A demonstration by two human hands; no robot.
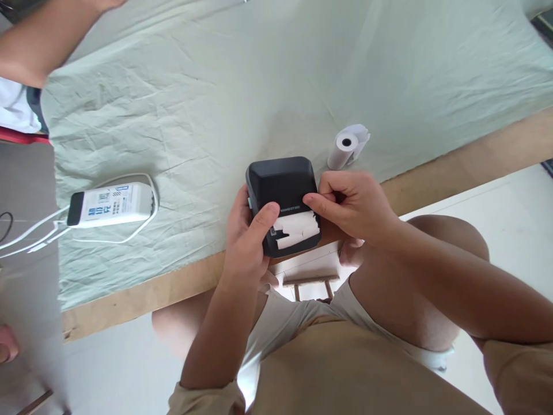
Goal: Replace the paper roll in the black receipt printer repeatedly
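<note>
A small black printer [283, 187] sits at the near edge of the table, with a torn strip of white paper [298, 229] sticking out of its front. My left hand [246, 239] is wrapped round the printer's left side, thumb resting on its top. My right hand [352, 202] grips the printer's right side, fingers curled and fingertips by the paper slot. A white paper roll [347, 145] lies on the cloth just behind and to the right of the printer.
A pale green cloth [242, 86] covers the wooden table [475, 153]. A white power adapter [113, 205] with white cables lies at the left. Another person's arm [38, 40] reaches in at the top left. My knees are under the table edge.
</note>
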